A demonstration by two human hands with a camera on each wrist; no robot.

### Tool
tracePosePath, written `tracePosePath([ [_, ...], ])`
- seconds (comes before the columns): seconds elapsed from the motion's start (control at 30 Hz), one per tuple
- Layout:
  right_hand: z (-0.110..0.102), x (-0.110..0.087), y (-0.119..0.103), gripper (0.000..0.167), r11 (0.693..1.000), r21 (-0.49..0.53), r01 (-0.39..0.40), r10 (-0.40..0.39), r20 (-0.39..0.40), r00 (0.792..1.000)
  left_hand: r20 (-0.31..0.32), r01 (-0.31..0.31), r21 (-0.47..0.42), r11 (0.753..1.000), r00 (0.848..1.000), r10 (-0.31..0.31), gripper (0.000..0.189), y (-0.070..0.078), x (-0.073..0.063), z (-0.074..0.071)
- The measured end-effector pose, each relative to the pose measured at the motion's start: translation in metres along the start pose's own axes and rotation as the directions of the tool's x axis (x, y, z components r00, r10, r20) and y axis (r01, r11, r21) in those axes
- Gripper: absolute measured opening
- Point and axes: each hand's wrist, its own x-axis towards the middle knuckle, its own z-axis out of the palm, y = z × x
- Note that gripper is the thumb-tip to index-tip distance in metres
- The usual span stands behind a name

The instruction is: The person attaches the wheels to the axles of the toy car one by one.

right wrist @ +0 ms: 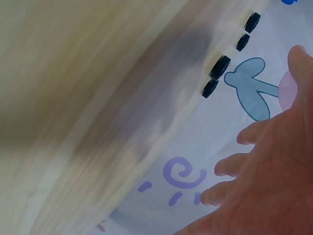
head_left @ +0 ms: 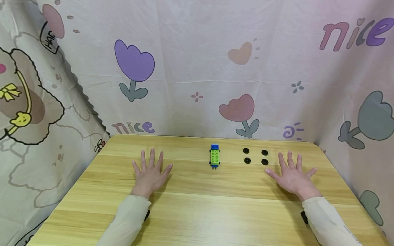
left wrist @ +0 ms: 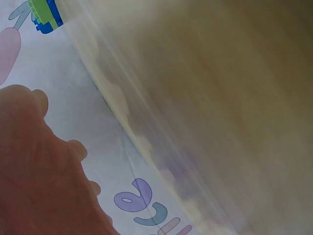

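Note:
My left hand (head_left: 150,179) is spread with straight fingers over the left part of the table, holding nothing. On the right, my right hand (head_left: 293,177) is spread the same way, its thumb side toward several small black wheels (head_left: 247,160). Those wheels lie in two short rows. Between the hands, nearer the back edge, a toy car body of building bricks (head_left: 214,157) stands lengthwise, lime green in the middle and blue at both ends. Part of that brick body (left wrist: 46,17) shows at the top of the left wrist view.
The light wooden table (head_left: 197,212) carries all of these things. A printed cloth (head_left: 184,68) with flowers and lettering hangs right behind its back edge, and more cloth hangs at the left and right sides. Dark bands sit at both wrists.

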Motion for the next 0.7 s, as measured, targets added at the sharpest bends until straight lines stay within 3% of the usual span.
tracePosePath([
  [0.27, 0.001, 0.002, -0.002, 0.100, 1.000, 0.008, 0.027, -0.027, -0.030, 0.999, 0.013, -0.030, -0.018, 0.999, 0.999, 0.030, 0.077, -0.001, 0.001, 0.000],
  [0.33, 0.002, 0.004, -0.003, 0.096, 0.998, 0.026, 0.064, -0.062, -0.074, 0.995, 0.022, -0.059, -0.072, 0.996, 0.998, 0.061, 0.077, 0.000, 0.003, 0.001],
  [0.4, 0.003, 0.007, -0.006, 0.088, 0.992, 0.072, 0.107, -0.098, -0.127, 0.987, 0.030, -0.098, -0.181, 0.979, 0.994, 0.105, 0.078, 0.003, 0.007, 0.002],
  [0.47, 0.004, 0.011, -0.010, 0.079, 0.980, 0.133, 0.151, -0.127, -0.171, 0.977, 0.059, -0.122, -0.327, 0.937, 0.987, 0.149, 0.081, 0.006, 0.013, 0.005],
  [0.57, 0.004, 0.019, -0.018, 0.067, 0.951, 0.247, 0.188, -0.142, -0.194, 0.971, 0.092, -0.118, -0.511, 0.851, 0.977, 0.191, 0.085, 0.013, 0.022, 0.009],
  [0.7, 0.004, 0.029, -0.030, 0.056, 0.906, 0.361, 0.221, -0.160, -0.191, 0.969, 0.121, -0.070, -0.652, 0.755, 0.974, 0.194, 0.085, 0.024, 0.034, 0.015],
])
